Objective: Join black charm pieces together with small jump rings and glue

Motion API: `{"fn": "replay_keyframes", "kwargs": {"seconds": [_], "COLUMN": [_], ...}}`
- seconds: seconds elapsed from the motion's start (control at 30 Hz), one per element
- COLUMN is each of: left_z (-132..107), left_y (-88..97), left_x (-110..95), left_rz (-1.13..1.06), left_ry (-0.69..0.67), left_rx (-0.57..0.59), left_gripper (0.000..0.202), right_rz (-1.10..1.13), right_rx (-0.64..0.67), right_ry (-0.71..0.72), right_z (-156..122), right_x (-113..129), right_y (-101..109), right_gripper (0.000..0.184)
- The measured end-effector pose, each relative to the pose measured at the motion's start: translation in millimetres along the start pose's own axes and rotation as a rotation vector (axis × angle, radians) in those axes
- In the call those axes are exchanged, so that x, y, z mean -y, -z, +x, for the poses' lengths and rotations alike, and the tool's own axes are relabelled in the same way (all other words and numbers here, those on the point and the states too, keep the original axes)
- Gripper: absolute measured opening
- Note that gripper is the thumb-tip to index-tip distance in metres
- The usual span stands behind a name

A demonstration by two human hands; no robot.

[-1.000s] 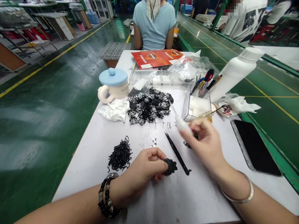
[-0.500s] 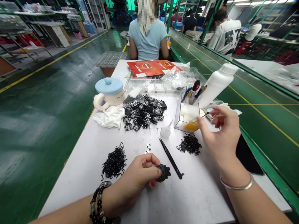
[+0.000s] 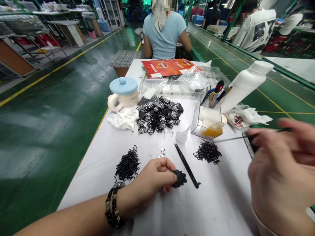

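Note:
In my left hand, a small black plastic part is pinched between thumb and fingers, low over the white table. My right hand, blurred by motion, grips a thin dark rod-like tool at the right; its tip points left, above a pile of small black hooked pieces. Black tweezers lie between my hands. Beyond my left hand are a few small silvery clips. A second pile of black hooked pieces lies to its left.
Farther back lies a heap of black and metal parts. Around it stand a blue-lidded mug, a small white nozzle bottle, a clear box of tools and a white bottle. A person in a blue shirt sits ahead.
My right hand has moved right and closer from beside the clear box, and the thin tool now shows at length. My left hand still holds the black part. The view has shifted slightly.

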State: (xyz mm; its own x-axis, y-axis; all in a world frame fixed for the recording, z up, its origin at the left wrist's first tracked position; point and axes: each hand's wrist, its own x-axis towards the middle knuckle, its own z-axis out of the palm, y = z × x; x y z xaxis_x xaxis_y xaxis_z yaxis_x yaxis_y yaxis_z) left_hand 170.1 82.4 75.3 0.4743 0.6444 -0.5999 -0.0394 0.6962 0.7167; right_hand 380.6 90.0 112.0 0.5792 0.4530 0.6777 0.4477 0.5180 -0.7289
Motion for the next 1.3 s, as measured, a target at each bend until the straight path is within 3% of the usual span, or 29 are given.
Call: {"fn": "replay_keyframes", "kwargs": {"seconds": [0.13,0.2,0.47,0.7,0.97,1.3], "left_z": [1,1,3,3,3,2], "left_y": [1.1,1.5,2.6,3.0,3.1,3.1], "left_x": [1,2,4,5,2,2], "left_rz": [-0.002,0.004,0.01,-0.001,0.001,0.002], "left_ry": [0.004,0.004,0.007,0.007,0.014,0.012], "left_rx": [0.004,0.011,0.024,0.006,0.002,0.006], "left_gripper": [0.017,0.017,0.016,0.016,0.016,0.016], "right_rz": [0.168,0.169,0.123,0.159,0.211,0.216], "right_rx": [0.365,0.428,0.459,0.458,0.622,0.625], "right_ry": [-0.252,-0.271,-0.236,-0.307,-0.331,-0.352], "right_z": [-30,-38,-42,-37,-40,-43], "right_x": [10,7,3,6,11,9], "right_y": [-4,-4,-5,1,3,4], "right_gripper": [0.032,0.032,0.033,0.033,0.035,0.036]}}
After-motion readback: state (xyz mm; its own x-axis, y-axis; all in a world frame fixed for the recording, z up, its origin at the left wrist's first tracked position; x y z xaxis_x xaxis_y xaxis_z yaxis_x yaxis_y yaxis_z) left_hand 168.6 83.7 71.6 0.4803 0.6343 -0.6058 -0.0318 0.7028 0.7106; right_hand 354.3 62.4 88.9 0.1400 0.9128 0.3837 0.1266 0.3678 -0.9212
